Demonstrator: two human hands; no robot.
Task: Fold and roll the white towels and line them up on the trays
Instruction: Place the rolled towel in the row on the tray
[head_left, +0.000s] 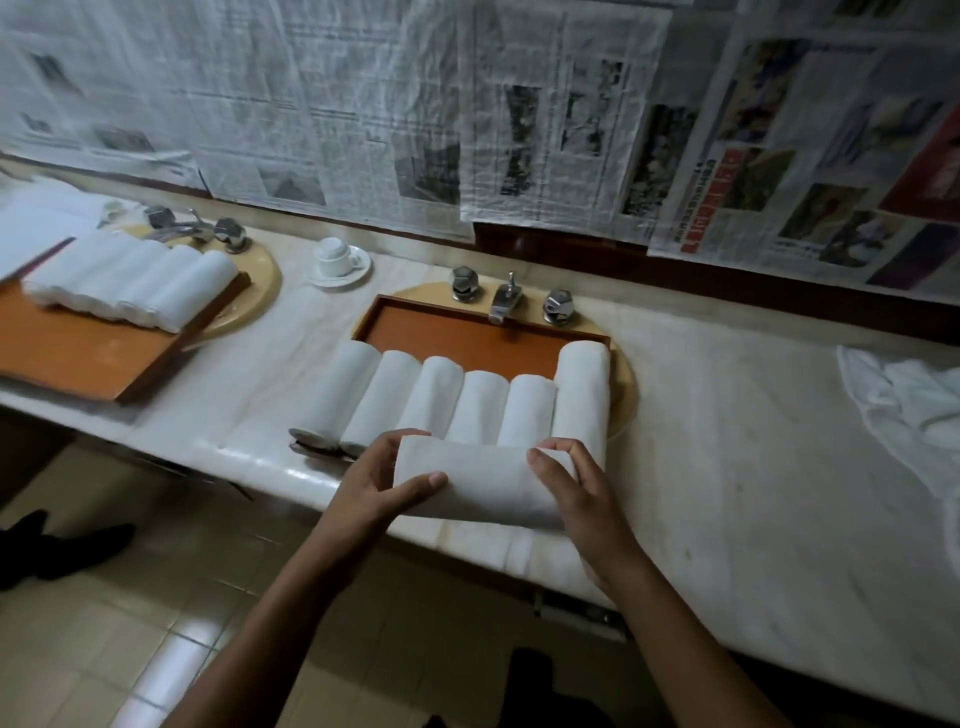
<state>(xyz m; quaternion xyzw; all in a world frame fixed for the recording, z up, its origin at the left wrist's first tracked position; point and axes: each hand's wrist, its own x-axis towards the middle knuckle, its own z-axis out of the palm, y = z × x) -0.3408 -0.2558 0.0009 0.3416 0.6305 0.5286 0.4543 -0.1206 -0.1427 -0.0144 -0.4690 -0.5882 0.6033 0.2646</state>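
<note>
**Two hands hold a rolled towel at the front of the desk**

Head view: The left hand (382, 486) and the right hand (576, 486) hold one rolled towel (478, 491) between them. The roll is white, soft and thick. It lies sideways, right at the front edge of the desk (727, 467). The left grip is closed on the left end, with the thumb across the front and the fingers curled over the top. The right grip is closed on the right end, with the fingers bent over it.

Just behind the roll is the middle tray (467, 338). It is brown and sits on top of a round sink (626, 387). Six rolls (452, 402) lie side by side along its front edge, touching each other. The one at the right end is longer and fatter than the rest. The back half of the tray shows bare brown.

The left tray (78, 356) sits at the left end of the desk. It holds a line of white rolls (135, 283) along its back edge. At the right edge of the desk lies a heap of loose towels (909, 402), white and crumpled.

A tap (506, 300) stands behind the middle tray. A white cup (336, 258) sits upside down on a saucer near the back edge. Newspaper (363, 104) covers the wall.
</note>
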